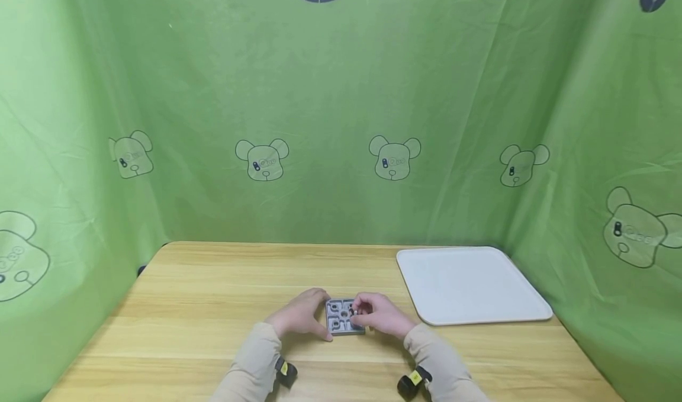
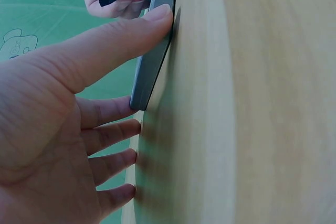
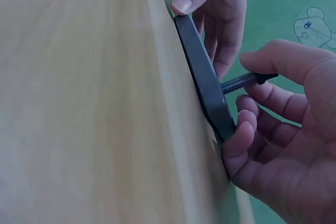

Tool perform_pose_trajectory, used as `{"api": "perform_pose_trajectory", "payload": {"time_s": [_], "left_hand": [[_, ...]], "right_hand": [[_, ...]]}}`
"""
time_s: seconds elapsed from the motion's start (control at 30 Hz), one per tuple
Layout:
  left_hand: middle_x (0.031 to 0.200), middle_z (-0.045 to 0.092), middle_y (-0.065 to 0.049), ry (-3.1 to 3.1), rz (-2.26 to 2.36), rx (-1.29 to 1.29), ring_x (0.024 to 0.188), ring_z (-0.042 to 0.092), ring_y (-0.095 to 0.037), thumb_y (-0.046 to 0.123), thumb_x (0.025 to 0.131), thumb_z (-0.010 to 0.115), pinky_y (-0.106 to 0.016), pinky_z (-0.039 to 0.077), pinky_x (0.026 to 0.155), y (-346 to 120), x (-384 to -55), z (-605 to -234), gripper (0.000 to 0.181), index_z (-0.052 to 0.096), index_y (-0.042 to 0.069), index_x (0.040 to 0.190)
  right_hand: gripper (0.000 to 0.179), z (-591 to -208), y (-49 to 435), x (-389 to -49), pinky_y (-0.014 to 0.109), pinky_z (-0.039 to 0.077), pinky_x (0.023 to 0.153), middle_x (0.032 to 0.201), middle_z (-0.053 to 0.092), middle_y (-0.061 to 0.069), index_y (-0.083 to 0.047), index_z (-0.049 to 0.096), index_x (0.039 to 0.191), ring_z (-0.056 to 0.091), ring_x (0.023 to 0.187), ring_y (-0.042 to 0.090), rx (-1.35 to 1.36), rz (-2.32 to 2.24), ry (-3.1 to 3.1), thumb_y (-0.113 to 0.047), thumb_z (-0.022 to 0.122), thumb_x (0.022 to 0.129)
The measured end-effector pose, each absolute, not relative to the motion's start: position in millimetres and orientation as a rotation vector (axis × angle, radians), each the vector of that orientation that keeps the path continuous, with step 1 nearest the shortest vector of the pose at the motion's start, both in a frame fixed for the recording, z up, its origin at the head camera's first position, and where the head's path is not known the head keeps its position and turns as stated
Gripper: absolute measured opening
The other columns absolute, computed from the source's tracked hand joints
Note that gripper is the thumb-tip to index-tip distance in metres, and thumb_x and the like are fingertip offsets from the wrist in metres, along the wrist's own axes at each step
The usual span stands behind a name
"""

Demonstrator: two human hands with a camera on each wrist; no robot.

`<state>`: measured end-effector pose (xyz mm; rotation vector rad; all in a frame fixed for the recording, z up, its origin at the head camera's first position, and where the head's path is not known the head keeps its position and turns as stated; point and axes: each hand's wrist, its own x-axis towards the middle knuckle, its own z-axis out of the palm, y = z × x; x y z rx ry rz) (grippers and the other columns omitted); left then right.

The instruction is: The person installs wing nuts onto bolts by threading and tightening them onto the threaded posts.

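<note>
A square grey metal plate (image 1: 345, 329) with recessed pockets and round holes lies flat on the wooden table. My left hand (image 1: 301, 315) grips its left side, the thumb at the near edge and the index finger touching a corner; the other fingertips rest on the tabletop. Over the plate's right part, my right hand (image 1: 388, 315) pinches a threaded screw (image 3: 239, 83) by its dark end. The screw stands out from the plate's upper face, its lower end right at the plate. Curled fingers of this hand lie at the plate's right edge (image 3: 212, 85).
A white rectangular tray (image 1: 471, 286) lies on the table's right side, beyond the right hand. Green curtains (image 1: 330, 82) with bear-head prints enclose the wooden table (image 1: 213, 307) at the back and both sides. A black camera is strapped on each wrist.
</note>
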<state>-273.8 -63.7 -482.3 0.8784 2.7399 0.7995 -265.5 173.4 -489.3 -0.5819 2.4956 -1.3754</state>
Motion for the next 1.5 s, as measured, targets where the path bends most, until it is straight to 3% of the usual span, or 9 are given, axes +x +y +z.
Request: {"api": "perform_pose_trajectory", "payload": {"time_s": [0.2, 0.47, 0.73, 1.5], "left_hand": [[0.134, 0.056, -0.011, 2.737, 0.802, 0.882, 0.127, 0.051, -0.028, 0.039, 0.062, 0.088, -0.045, 0.04, 0.114, -64, -273, -480, 0.085, 0.053, 0.003, 0.13], [0.136, 0.055, -0.012, 2.729, 0.808, 0.877, 0.129, 0.05, -0.03, 0.037, 0.062, 0.088, -0.045, 0.039, 0.115, -64, -272, -480, 0.085, 0.052, 0.002, 0.131], [0.134, 0.056, -0.012, 2.732, 0.809, 0.885, 0.128, 0.05, -0.03, 0.037, 0.062, 0.088, -0.046, 0.039, 0.115, -64, -272, -481, 0.084, 0.053, 0.003, 0.13], [0.134, 0.056, -0.011, 2.733, 0.801, 0.868, 0.128, 0.05, -0.028, 0.039, 0.062, 0.088, -0.044, 0.039, 0.115, -64, -274, -482, 0.085, 0.052, 0.004, 0.13]], "right_hand": [[0.019, -487, 170, -263, 0.019, 0.044, 0.061, 0.08, 0.053, -0.001, -0.005, 0.059, 0.089, 0.049, 0.073, 0.011, -0.611, -1.334, 2.551, -0.015, 0.073, 0.079], [0.029, -490, 179, -269, 0.018, 0.046, 0.059, 0.083, 0.054, 0.0, -0.005, 0.064, 0.103, 0.049, 0.073, 0.011, -0.663, -1.316, 2.429, -0.013, 0.072, 0.077], [0.035, -488, 182, -268, 0.019, 0.051, 0.06, 0.102, 0.063, 0.008, -0.002, 0.064, 0.111, 0.055, 0.08, 0.013, -0.577, -1.362, 2.356, -0.005, 0.057, 0.077], [0.026, -488, 181, -267, 0.019, 0.049, 0.059, 0.099, 0.065, 0.01, -0.001, 0.066, 0.107, 0.054, 0.077, 0.012, -0.621, -1.393, 2.324, -0.011, 0.063, 0.083]]}}
